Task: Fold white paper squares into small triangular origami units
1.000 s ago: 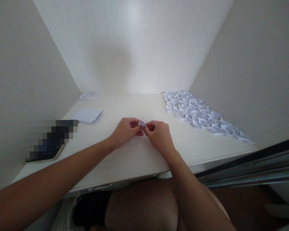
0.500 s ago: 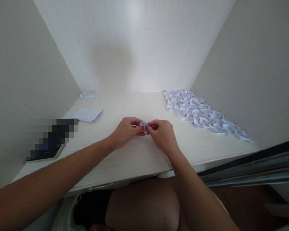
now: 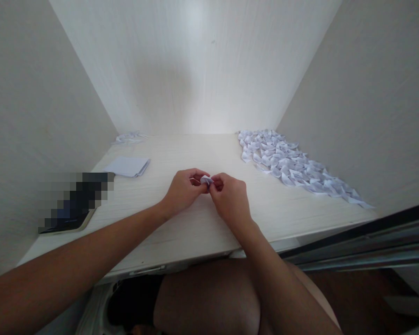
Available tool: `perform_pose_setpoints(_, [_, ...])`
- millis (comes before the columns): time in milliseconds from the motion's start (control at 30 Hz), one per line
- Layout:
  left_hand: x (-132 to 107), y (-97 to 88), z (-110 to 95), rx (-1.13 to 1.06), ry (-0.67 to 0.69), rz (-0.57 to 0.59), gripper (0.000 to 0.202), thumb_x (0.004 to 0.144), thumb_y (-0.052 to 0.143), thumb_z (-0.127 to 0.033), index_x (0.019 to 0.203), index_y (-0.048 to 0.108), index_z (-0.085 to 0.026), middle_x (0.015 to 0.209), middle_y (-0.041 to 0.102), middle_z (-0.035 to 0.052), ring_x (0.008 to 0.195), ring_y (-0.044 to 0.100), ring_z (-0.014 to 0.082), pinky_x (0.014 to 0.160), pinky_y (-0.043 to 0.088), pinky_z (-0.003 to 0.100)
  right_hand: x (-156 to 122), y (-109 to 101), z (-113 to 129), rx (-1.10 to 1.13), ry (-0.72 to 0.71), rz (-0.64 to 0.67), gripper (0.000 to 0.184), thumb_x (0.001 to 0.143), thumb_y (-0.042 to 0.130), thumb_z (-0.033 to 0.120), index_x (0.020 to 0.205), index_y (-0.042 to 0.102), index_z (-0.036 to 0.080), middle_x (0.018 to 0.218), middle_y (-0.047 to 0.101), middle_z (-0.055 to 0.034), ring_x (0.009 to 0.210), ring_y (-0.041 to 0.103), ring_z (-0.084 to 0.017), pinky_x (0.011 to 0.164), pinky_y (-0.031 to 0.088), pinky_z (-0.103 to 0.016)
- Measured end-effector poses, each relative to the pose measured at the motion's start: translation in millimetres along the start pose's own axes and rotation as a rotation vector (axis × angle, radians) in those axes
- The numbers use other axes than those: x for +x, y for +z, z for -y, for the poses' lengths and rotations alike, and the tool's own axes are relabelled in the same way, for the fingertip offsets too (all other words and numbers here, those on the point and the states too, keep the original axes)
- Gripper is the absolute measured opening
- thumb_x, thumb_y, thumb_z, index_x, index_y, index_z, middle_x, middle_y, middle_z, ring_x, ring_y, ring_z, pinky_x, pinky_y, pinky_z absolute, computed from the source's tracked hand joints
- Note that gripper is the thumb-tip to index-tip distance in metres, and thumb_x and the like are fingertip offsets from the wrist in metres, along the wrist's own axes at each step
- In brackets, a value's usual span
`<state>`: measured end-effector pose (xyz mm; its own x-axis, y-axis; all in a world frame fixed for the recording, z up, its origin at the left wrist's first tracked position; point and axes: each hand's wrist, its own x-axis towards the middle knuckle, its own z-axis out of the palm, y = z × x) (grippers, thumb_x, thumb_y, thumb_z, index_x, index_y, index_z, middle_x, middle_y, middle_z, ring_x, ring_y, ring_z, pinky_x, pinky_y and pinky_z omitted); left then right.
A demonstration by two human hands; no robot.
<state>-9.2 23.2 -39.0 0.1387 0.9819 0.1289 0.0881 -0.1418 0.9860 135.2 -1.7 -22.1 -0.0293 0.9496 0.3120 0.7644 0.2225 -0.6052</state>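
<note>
A small folded piece of white paper [image 3: 206,179] is pinched between my two hands, above the middle of the pale desk. My left hand [image 3: 184,190] grips its left side with thumb and fingers. From the other side, my right hand [image 3: 231,195] has thumb and forefinger pressed on its right end. The fingers cover part of the paper, so its full shape is hidden. Beyond my right hand lies a broad pile of folded white paper pieces [image 3: 282,163], running along the right wall.
On the left of the desk [image 3: 181,237] lies a stack of white paper sheets [image 3: 127,166]. Thin white paper strips [image 3: 130,137] rest in the back left corner. A dark device [image 3: 75,204], partly pixelated, stands by the left wall. Panels enclose the desk on three sides.
The paper piece has turned and tilted slightly between my fingers. My right hand has shifted a little to the left, and its wrist has moved with it.
</note>
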Motion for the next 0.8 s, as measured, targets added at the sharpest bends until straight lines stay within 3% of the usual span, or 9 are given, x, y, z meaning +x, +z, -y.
perform_pose_setpoints(133, [-1,0.2,-1,0.021,0.006,-0.064,0.030,0.065,0.078,-0.023,0.092,0.073,-0.012,0.080,0.075,0.0053,0.074,0.072,0.0200,0.072,0.062,0.036,-2,5,6,-0.153,-0.066,-0.019,0.016,0.094,0.055,0.014,0.104,0.068,0.017,0.096,0.077,-0.0092,0.086,0.071,-0.022,0.074,0.045,-0.029])
perform_pose_setpoints(267, [-2,0.4,-2,-0.061,-0.058,-0.076,0.037,0.063,0.081,-0.023,0.096,0.071,-0.012,0.079,0.074,0.0046,0.075,0.071,0.0184,0.075,0.062,0.035,-2,6,5,-0.172,-0.076,0.011,0.016,0.095,0.056,0.015,0.110,0.060,0.019,0.097,0.076,-0.0076,0.085,0.071,-0.022,0.070,0.042,-0.029])
perform_pose_setpoints(467, [-1,1.9,1,-0.089,-0.109,-0.069,0.036,0.063,0.078,-0.017,0.098,0.070,-0.011,0.078,0.072,0.0039,0.071,0.068,0.0156,0.072,0.061,0.032,4,4,4,-0.240,-0.182,0.076,0.014,0.096,0.052,0.014,0.105,0.062,0.017,0.096,0.075,-0.0093,0.079,0.068,-0.022,0.065,0.038,-0.029])
perform_pose_setpoints(600, [2,-2.4,-2,-0.002,-0.045,-0.061,0.039,0.070,0.075,-0.021,0.108,0.066,-0.013,0.093,0.071,0.0068,0.074,0.070,0.0156,0.070,0.061,0.031,13,-3,-7,-0.081,-0.204,0.090,0.014,0.089,0.057,0.008,0.093,0.068,0.017,0.088,0.075,-0.0066,0.076,0.066,-0.018,0.067,0.041,-0.026])
perform_pose_setpoints(700, [5,-12.2,-9,0.263,0.191,0.127,0.040,0.075,0.073,-0.023,0.115,0.065,-0.019,0.113,0.069,0.0095,0.083,0.070,0.0171,0.068,0.060,0.028,21,-14,-24,0.054,-0.168,0.174,0.015,0.084,0.062,0.007,0.086,0.074,0.016,0.080,0.075,-0.0039,0.070,0.064,-0.014,0.068,0.043,-0.024])
perform_pose_setpoints(800, [8,-22.4,-13,0.486,0.374,0.419,0.028,0.080,0.071,-0.024,0.108,0.070,-0.021,0.108,0.070,0.0082,0.083,0.070,0.0168,0.072,0.058,0.027,27,-25,-40,0.135,-0.187,0.339,0.017,0.081,0.064,0.006,0.083,0.077,0.016,0.077,0.075,-0.0026,0.070,0.064,-0.013,0.068,0.045,-0.023])
